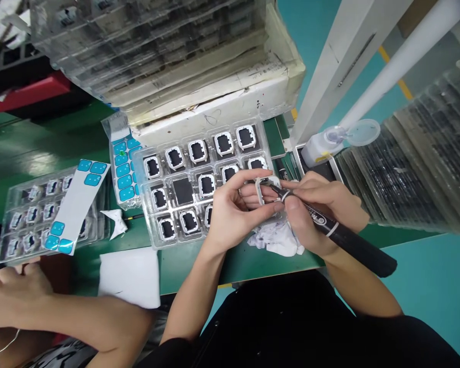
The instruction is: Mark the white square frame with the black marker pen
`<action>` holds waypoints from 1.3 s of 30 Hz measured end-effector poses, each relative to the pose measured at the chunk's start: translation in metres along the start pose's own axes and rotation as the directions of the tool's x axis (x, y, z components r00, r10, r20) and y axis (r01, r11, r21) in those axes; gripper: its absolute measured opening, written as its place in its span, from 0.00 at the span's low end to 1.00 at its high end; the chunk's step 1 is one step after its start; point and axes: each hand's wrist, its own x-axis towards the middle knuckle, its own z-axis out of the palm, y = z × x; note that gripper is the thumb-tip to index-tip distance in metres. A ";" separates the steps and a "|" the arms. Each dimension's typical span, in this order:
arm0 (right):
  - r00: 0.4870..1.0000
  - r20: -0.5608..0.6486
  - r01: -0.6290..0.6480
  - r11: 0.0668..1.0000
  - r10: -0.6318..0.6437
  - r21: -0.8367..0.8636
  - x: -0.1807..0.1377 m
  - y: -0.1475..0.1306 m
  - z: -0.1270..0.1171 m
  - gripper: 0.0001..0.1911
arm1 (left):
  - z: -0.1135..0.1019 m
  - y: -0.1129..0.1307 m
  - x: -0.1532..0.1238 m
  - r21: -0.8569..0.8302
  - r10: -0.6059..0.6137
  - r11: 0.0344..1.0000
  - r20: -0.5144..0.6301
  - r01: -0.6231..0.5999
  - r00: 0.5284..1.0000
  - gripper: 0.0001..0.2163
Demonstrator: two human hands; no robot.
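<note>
My left hand [230,207] is closed round a small white square frame part [261,190], held above the near right corner of a clear plastic tray [153,237]. My right hand [322,209] grips a black marker pen [341,232] with its tip touching the frame part. The tray holds several similar white-framed black parts [198,151] in pockets. A crumpled white cloth [278,239] lies under my hands.
Another person's forearm and hand [19,296] rest at the lower left beside a second parts tray [26,214] and a sheet of blue stickers [78,204]. Stacked clear trays [145,46] fill the back; more stacks [417,168] stand right. A white bottle [322,145] stands nearby.
</note>
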 end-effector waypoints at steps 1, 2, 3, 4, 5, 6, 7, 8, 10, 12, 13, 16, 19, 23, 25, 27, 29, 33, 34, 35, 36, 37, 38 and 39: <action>1.000 -0.005 -0.009 1.000 0.009 -0.005 0.000 0.000 0.000 0.12 | 0.000 0.000 0.000 -0.007 -0.011 1.000 0.006 0.011 1.000 0.25; 1.000 -0.012 -0.017 1.000 0.017 -0.014 0.000 0.000 0.000 0.11 | 0.000 0.001 0.000 -0.010 -0.022 1.000 0.009 0.022 1.000 0.25; 0.999 -0.019 -0.026 0.999 0.025 -0.024 0.000 0.000 -0.001 0.11 | 0.000 0.001 0.000 -0.010 -0.033 0.999 0.012 0.033 0.999 0.25; 0.999 -0.027 -0.030 0.999 0.029 -0.037 0.000 0.000 -0.001 0.10 | 0.001 0.001 -0.001 -0.009 -0.041 0.999 0.013 0.041 0.999 0.26; 0.999 -0.033 -0.026 0.998 0.024 -0.049 0.000 0.001 -0.001 0.10 | 0.001 0.000 -0.001 -0.007 -0.044 0.999 0.014 0.044 0.999 0.26; 0.999 -0.035 -0.019 0.998 0.017 -0.060 0.000 0.001 -0.001 0.10 | 0.001 0.000 -0.001 -0.004 -0.043 0.999 0.010 0.043 0.999 0.27; 0.999 -0.036 -0.016 0.997 0.014 -0.070 0.000 0.001 -0.001 0.10 | 0.001 -0.001 -0.001 0.003 -0.042 0.999 0.002 0.042 0.999 0.28; 0.999 -0.038 -0.021 0.997 0.018 -0.080 -0.001 0.001 -0.001 0.10 | 0.001 -0.002 -0.001 0.012 -0.036 0.999 -0.007 0.036 0.999 0.28; 0.998 -0.041 -0.046 0.996 0.043 -0.081 -0.003 0.001 -0.001 0.09 | 0.001 -0.004 -0.001 0.035 -0.010 0.999 -0.021 0.011 1.000 0.26; 0.993 -0.046 -0.106 0.994 0.105 -0.025 -0.004 0.003 0.000 0.08 | 0.000 -0.006 0.000 0.058 0.034 0.998 -0.022 -0.033 0.999 0.23; 0.988 -0.062 -0.142 0.989 0.144 0.036 -0.005 0.005 0.001 0.07 | 0.000 -0.007 0.001 0.064 0.062 0.996 -0.015 -0.061 0.998 0.21; 0.938 -0.059 -0.299 0.882 0.342 0.364 -0.001 0.014 0.000 0.04 | -0.004 -0.008 0.003 0.039 0.099 0.994 0.026 -0.100 0.995 0.20; 0.835 0.213 -0.505 0.551 0.508 0.665 0.009 0.024 -0.004 0.07 | -0.009 -0.008 0.004 -0.007 0.069 0.998 0.069 -0.069 0.995 0.20; 0.733 0.440 -0.637 0.297 0.519 0.711 0.017 0.028 -0.008 0.13 | -0.015 -0.006 0.006 -0.044 0.050 0.998 0.060 -0.048 0.997 0.25; 0.735 0.448 -0.640 0.300 0.509 0.708 0.017 0.027 -0.006 0.14 | -0.016 -0.004 0.006 -0.085 0.033 0.996 0.070 -0.026 0.997 0.26; 0.739 0.451 -0.636 0.298 0.500 0.712 0.015 0.027 -0.005 0.14 | -0.016 -0.002 0.006 -0.145 0.027 0.989 0.078 -0.015 0.997 0.24; 0.744 0.457 -0.628 0.279 0.487 0.726 0.014 0.028 -0.004 0.12 | -0.015 -0.002 0.006 -0.201 0.041 0.979 0.066 -0.027 0.997 0.21; 0.765 0.462 -0.609 0.269 0.449 0.746 0.016 0.030 -0.004 0.10 | -0.012 -0.005 0.007 -0.252 0.065 0.966 0.000 -0.063 0.998 0.19; 0.769 0.462 -0.606 0.269 0.442 0.749 0.016 0.030 -0.004 0.10 | -0.011 -0.006 0.007 -0.260 0.056 0.964 -0.010 -0.056 0.998 0.19; 0.771 0.462 -0.603 0.269 0.438 0.751 0.017 0.030 -0.004 0.10 | -0.011 -0.006 0.007 -0.268 0.039 0.963 -0.013 -0.041 0.999 0.19; 0.772 0.463 -0.602 0.270 0.435 0.751 0.017 0.029 -0.005 0.09 | -0.010 -0.007 0.007 -0.279 0.016 0.960 -0.012 -0.019 1.000 0.20; 0.775 0.460 -0.601 0.279 0.434 0.749 0.017 0.028 -0.005 0.08 | -0.009 -0.007 0.007 -0.292 -0.011 0.956 -0.004 0.010 1.000 0.22; 0.783 0.451 -0.594 0.301 0.429 0.746 0.017 0.027 -0.006 0.07 | -0.008 -0.006 0.008 -0.312 -0.041 0.949 0.008 0.042 0.999 0.24; 0.797 0.436 -0.581 0.332 0.418 0.743 0.017 0.026 -0.006 0.06 | -0.006 -0.006 0.008 -0.343 -0.066 0.937 0.021 0.069 0.998 0.26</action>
